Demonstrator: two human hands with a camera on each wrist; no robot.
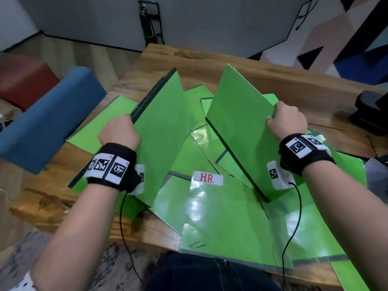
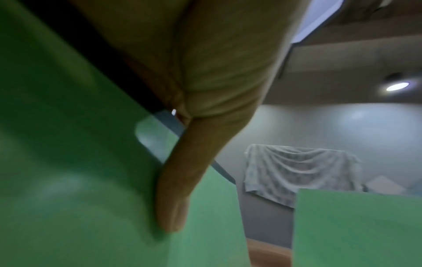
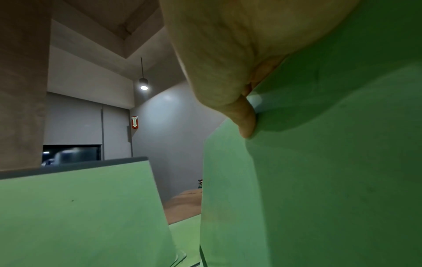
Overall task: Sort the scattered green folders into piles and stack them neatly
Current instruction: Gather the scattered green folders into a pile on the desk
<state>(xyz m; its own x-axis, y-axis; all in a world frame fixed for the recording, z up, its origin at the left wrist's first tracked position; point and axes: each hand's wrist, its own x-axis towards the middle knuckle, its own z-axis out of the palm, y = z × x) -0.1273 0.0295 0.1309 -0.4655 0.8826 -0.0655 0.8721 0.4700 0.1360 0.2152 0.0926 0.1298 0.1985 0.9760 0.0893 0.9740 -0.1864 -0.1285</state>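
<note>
Several green folders lie scattered and overlapping on the wooden table (image 1: pixel 210 66). My left hand (image 1: pixel 120 131) grips the top edge of a bundle of green folders (image 1: pixel 161 131) held tilted on edge at the left; in the left wrist view its thumb (image 2: pixel 175 195) presses on the bundle (image 2: pixel 68 162). My right hand (image 1: pixel 286 120) grips the upper edge of another green folder (image 1: pixel 239 127) tilted up at the right, seen close in the right wrist view (image 3: pixel 319 180). A flat folder with a white label reading "HR." (image 1: pixel 207 178) lies near the front edge.
A blue padded seat (image 1: pixel 48 120) stands left of the table, with a dark red one (image 1: pixel 23 78) behind it. A black device (image 1: pixel 371 110) sits at the table's right edge. Cables hang from both wristbands.
</note>
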